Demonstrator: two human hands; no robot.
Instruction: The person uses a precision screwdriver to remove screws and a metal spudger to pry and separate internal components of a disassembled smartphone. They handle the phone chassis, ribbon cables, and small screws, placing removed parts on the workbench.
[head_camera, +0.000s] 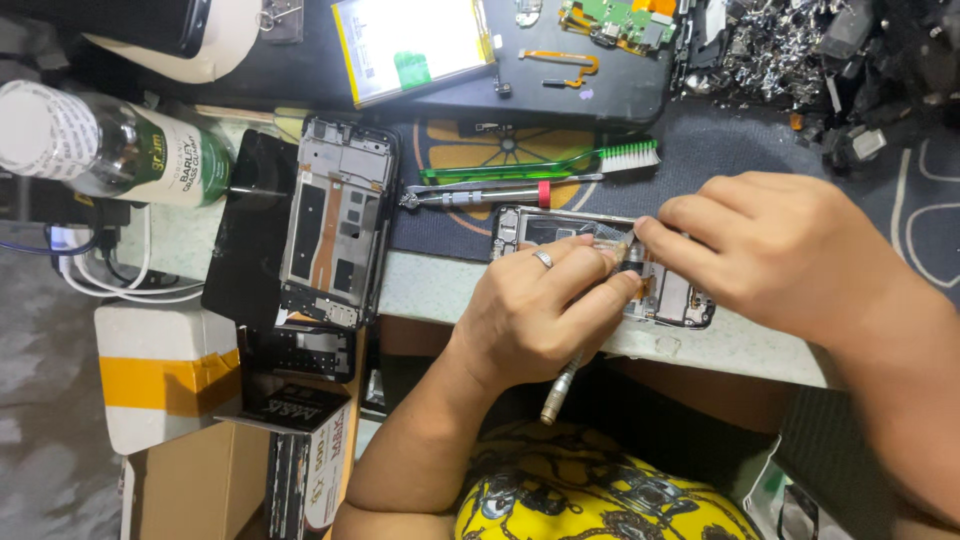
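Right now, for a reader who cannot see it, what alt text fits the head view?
Two hands work on an opened phone frame at a bench edge: the left hand holds a thin metal tool, the right hand pinches at the frame's middle. A second phone frame, a screwdriver and a green brush lie nearby.

A phone repair workshop: opened phone frames (338, 220), a loose battery (415, 45), circuit boards (620, 20), a screwdriver (480, 196) and a brush (540, 160) crowd the tabletop (430, 290).
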